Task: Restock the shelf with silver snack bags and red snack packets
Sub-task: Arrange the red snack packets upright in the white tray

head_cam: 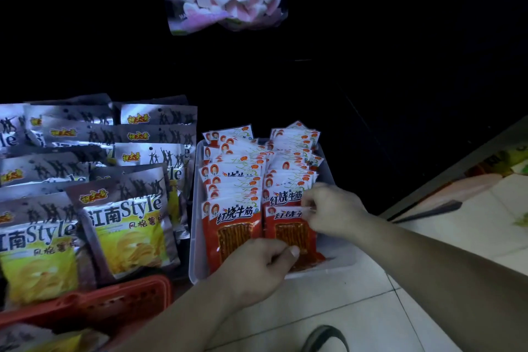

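Red snack packet [288, 234] at the front of the right row: my right hand [333, 208] pinches its top edge, and my left hand [257, 268] grips its lower end, thumb on its face. It stands in the clear tray [340, 260], at the front edge. Silver snack bags [125, 217] stand just beside the tray's left wall.

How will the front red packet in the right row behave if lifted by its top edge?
Probably floppy: the front red packet is a thin flat pouch, likely bending below where the right hand pinches its top. Likely light, being so thin. Glossy film may slip; tightly packed neighbouring packets might drag along.
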Available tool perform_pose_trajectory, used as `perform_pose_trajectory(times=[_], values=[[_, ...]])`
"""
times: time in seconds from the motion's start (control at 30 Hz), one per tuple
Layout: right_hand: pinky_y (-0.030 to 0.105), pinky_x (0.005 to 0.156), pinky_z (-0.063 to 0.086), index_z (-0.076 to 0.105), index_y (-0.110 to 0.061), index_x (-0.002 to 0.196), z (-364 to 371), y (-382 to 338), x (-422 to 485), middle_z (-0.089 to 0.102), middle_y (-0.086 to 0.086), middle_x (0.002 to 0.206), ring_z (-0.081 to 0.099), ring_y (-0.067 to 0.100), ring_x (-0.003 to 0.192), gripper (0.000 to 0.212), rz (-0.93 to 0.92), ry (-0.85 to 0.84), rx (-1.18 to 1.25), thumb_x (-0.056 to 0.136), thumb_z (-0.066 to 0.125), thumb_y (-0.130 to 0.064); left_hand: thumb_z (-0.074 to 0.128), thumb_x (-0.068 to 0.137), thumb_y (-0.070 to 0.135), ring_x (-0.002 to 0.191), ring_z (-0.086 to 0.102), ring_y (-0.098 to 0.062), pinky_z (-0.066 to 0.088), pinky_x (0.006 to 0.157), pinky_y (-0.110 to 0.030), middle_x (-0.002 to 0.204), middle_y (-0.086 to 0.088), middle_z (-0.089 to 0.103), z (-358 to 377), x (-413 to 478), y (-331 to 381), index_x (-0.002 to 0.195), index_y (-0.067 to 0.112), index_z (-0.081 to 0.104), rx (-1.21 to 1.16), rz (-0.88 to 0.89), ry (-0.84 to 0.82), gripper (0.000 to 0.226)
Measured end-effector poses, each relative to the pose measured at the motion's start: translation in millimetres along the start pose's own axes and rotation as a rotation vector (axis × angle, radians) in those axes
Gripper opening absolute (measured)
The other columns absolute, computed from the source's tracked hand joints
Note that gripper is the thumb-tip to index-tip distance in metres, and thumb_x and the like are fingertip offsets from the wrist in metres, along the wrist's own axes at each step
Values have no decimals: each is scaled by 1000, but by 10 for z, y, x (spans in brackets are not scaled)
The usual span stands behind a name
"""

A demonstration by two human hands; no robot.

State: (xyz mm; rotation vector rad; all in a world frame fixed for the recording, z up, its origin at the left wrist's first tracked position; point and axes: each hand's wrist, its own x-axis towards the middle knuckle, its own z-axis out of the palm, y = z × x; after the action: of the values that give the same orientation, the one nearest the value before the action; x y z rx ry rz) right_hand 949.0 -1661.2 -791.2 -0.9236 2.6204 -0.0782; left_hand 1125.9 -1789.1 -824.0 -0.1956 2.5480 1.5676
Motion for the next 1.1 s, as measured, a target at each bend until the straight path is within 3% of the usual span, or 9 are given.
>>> perform_pose_trajectory(times=[0.17,0.3,0.4,0.5,0.57,0.77,0.87,0.93,1.1], values=[[33,66,40,58,-20,74,-221,-58,-245,58,2,76,53,15,72,14,-13,-208,744,65,69,-21,56,101,44,52,39,-5,32,54,-30,52,9,41,-17,7,-12,65,23,52,-58,-30,63,42],[36,73,42,60,-27,74,-221,22,-487,64,9,84,58,20,80,14,34,-262,847,74,73,-24,82,79,31,59,49,-2,38,57,-22,66,13,55,33,2,-13,72,24,53,-79,-132,487,31],[37,80,54,62,-19,85,-156,84,-598,75,12,100,68,20,91,16,48,-206,981,94,73,-12,83,72,18,78,59,-8,49,69,-24,90,9,60,2,29,11,84,29,48,-180,-158,543,39],[43,76,62,63,-9,99,-93,41,-621,78,13,95,74,28,85,8,121,-47,1223,96,69,-13,76,82,-4,62,55,-10,47,56,-22,69,7,60,-45,50,62,85,18,46,-383,-184,454,37],[56,84,61,61,-6,108,-55,32,-593,76,21,102,74,42,90,21,221,27,1326,95,72,-18,70,84,-14,52,45,-2,38,50,-14,58,8,50,-74,57,132,81,10,46,-450,-189,480,35],[50,75,64,58,-10,121,22,-11,-614,73,20,88,74,33,83,40,253,118,1346,89,70,9,69,87,-12,54,52,-1,46,54,-16,72,-2,56,-124,69,219,94,13,51,-579,-230,523,31],[40,66,63,56,-21,127,35,-34,-622,69,27,90,73,35,88,56,212,213,1285,85,73,12,68,88,-13,78,74,-14,64,73,-38,91,-5,76,-86,48,279,124,30,53,-703,-224,496,58],[36,76,62,55,-31,130,53,-34,-614,68,22,85,72,31,87,64,154,277,1197,85,74,10,67,90,-11,85,75,-19,62,79,-48,97,-6,77,-58,64,275,135,41,47,-690,-222,526,72],[27,74,55,59,-48,122,128,-39,-589,56,-6,79,62,17,69,67,-20,392,984,89,68,9,57,95,-14,87,72,-3,58,70,-21,111,-4,73,-39,112,340,143,31,51,-685,-170,475,66]])
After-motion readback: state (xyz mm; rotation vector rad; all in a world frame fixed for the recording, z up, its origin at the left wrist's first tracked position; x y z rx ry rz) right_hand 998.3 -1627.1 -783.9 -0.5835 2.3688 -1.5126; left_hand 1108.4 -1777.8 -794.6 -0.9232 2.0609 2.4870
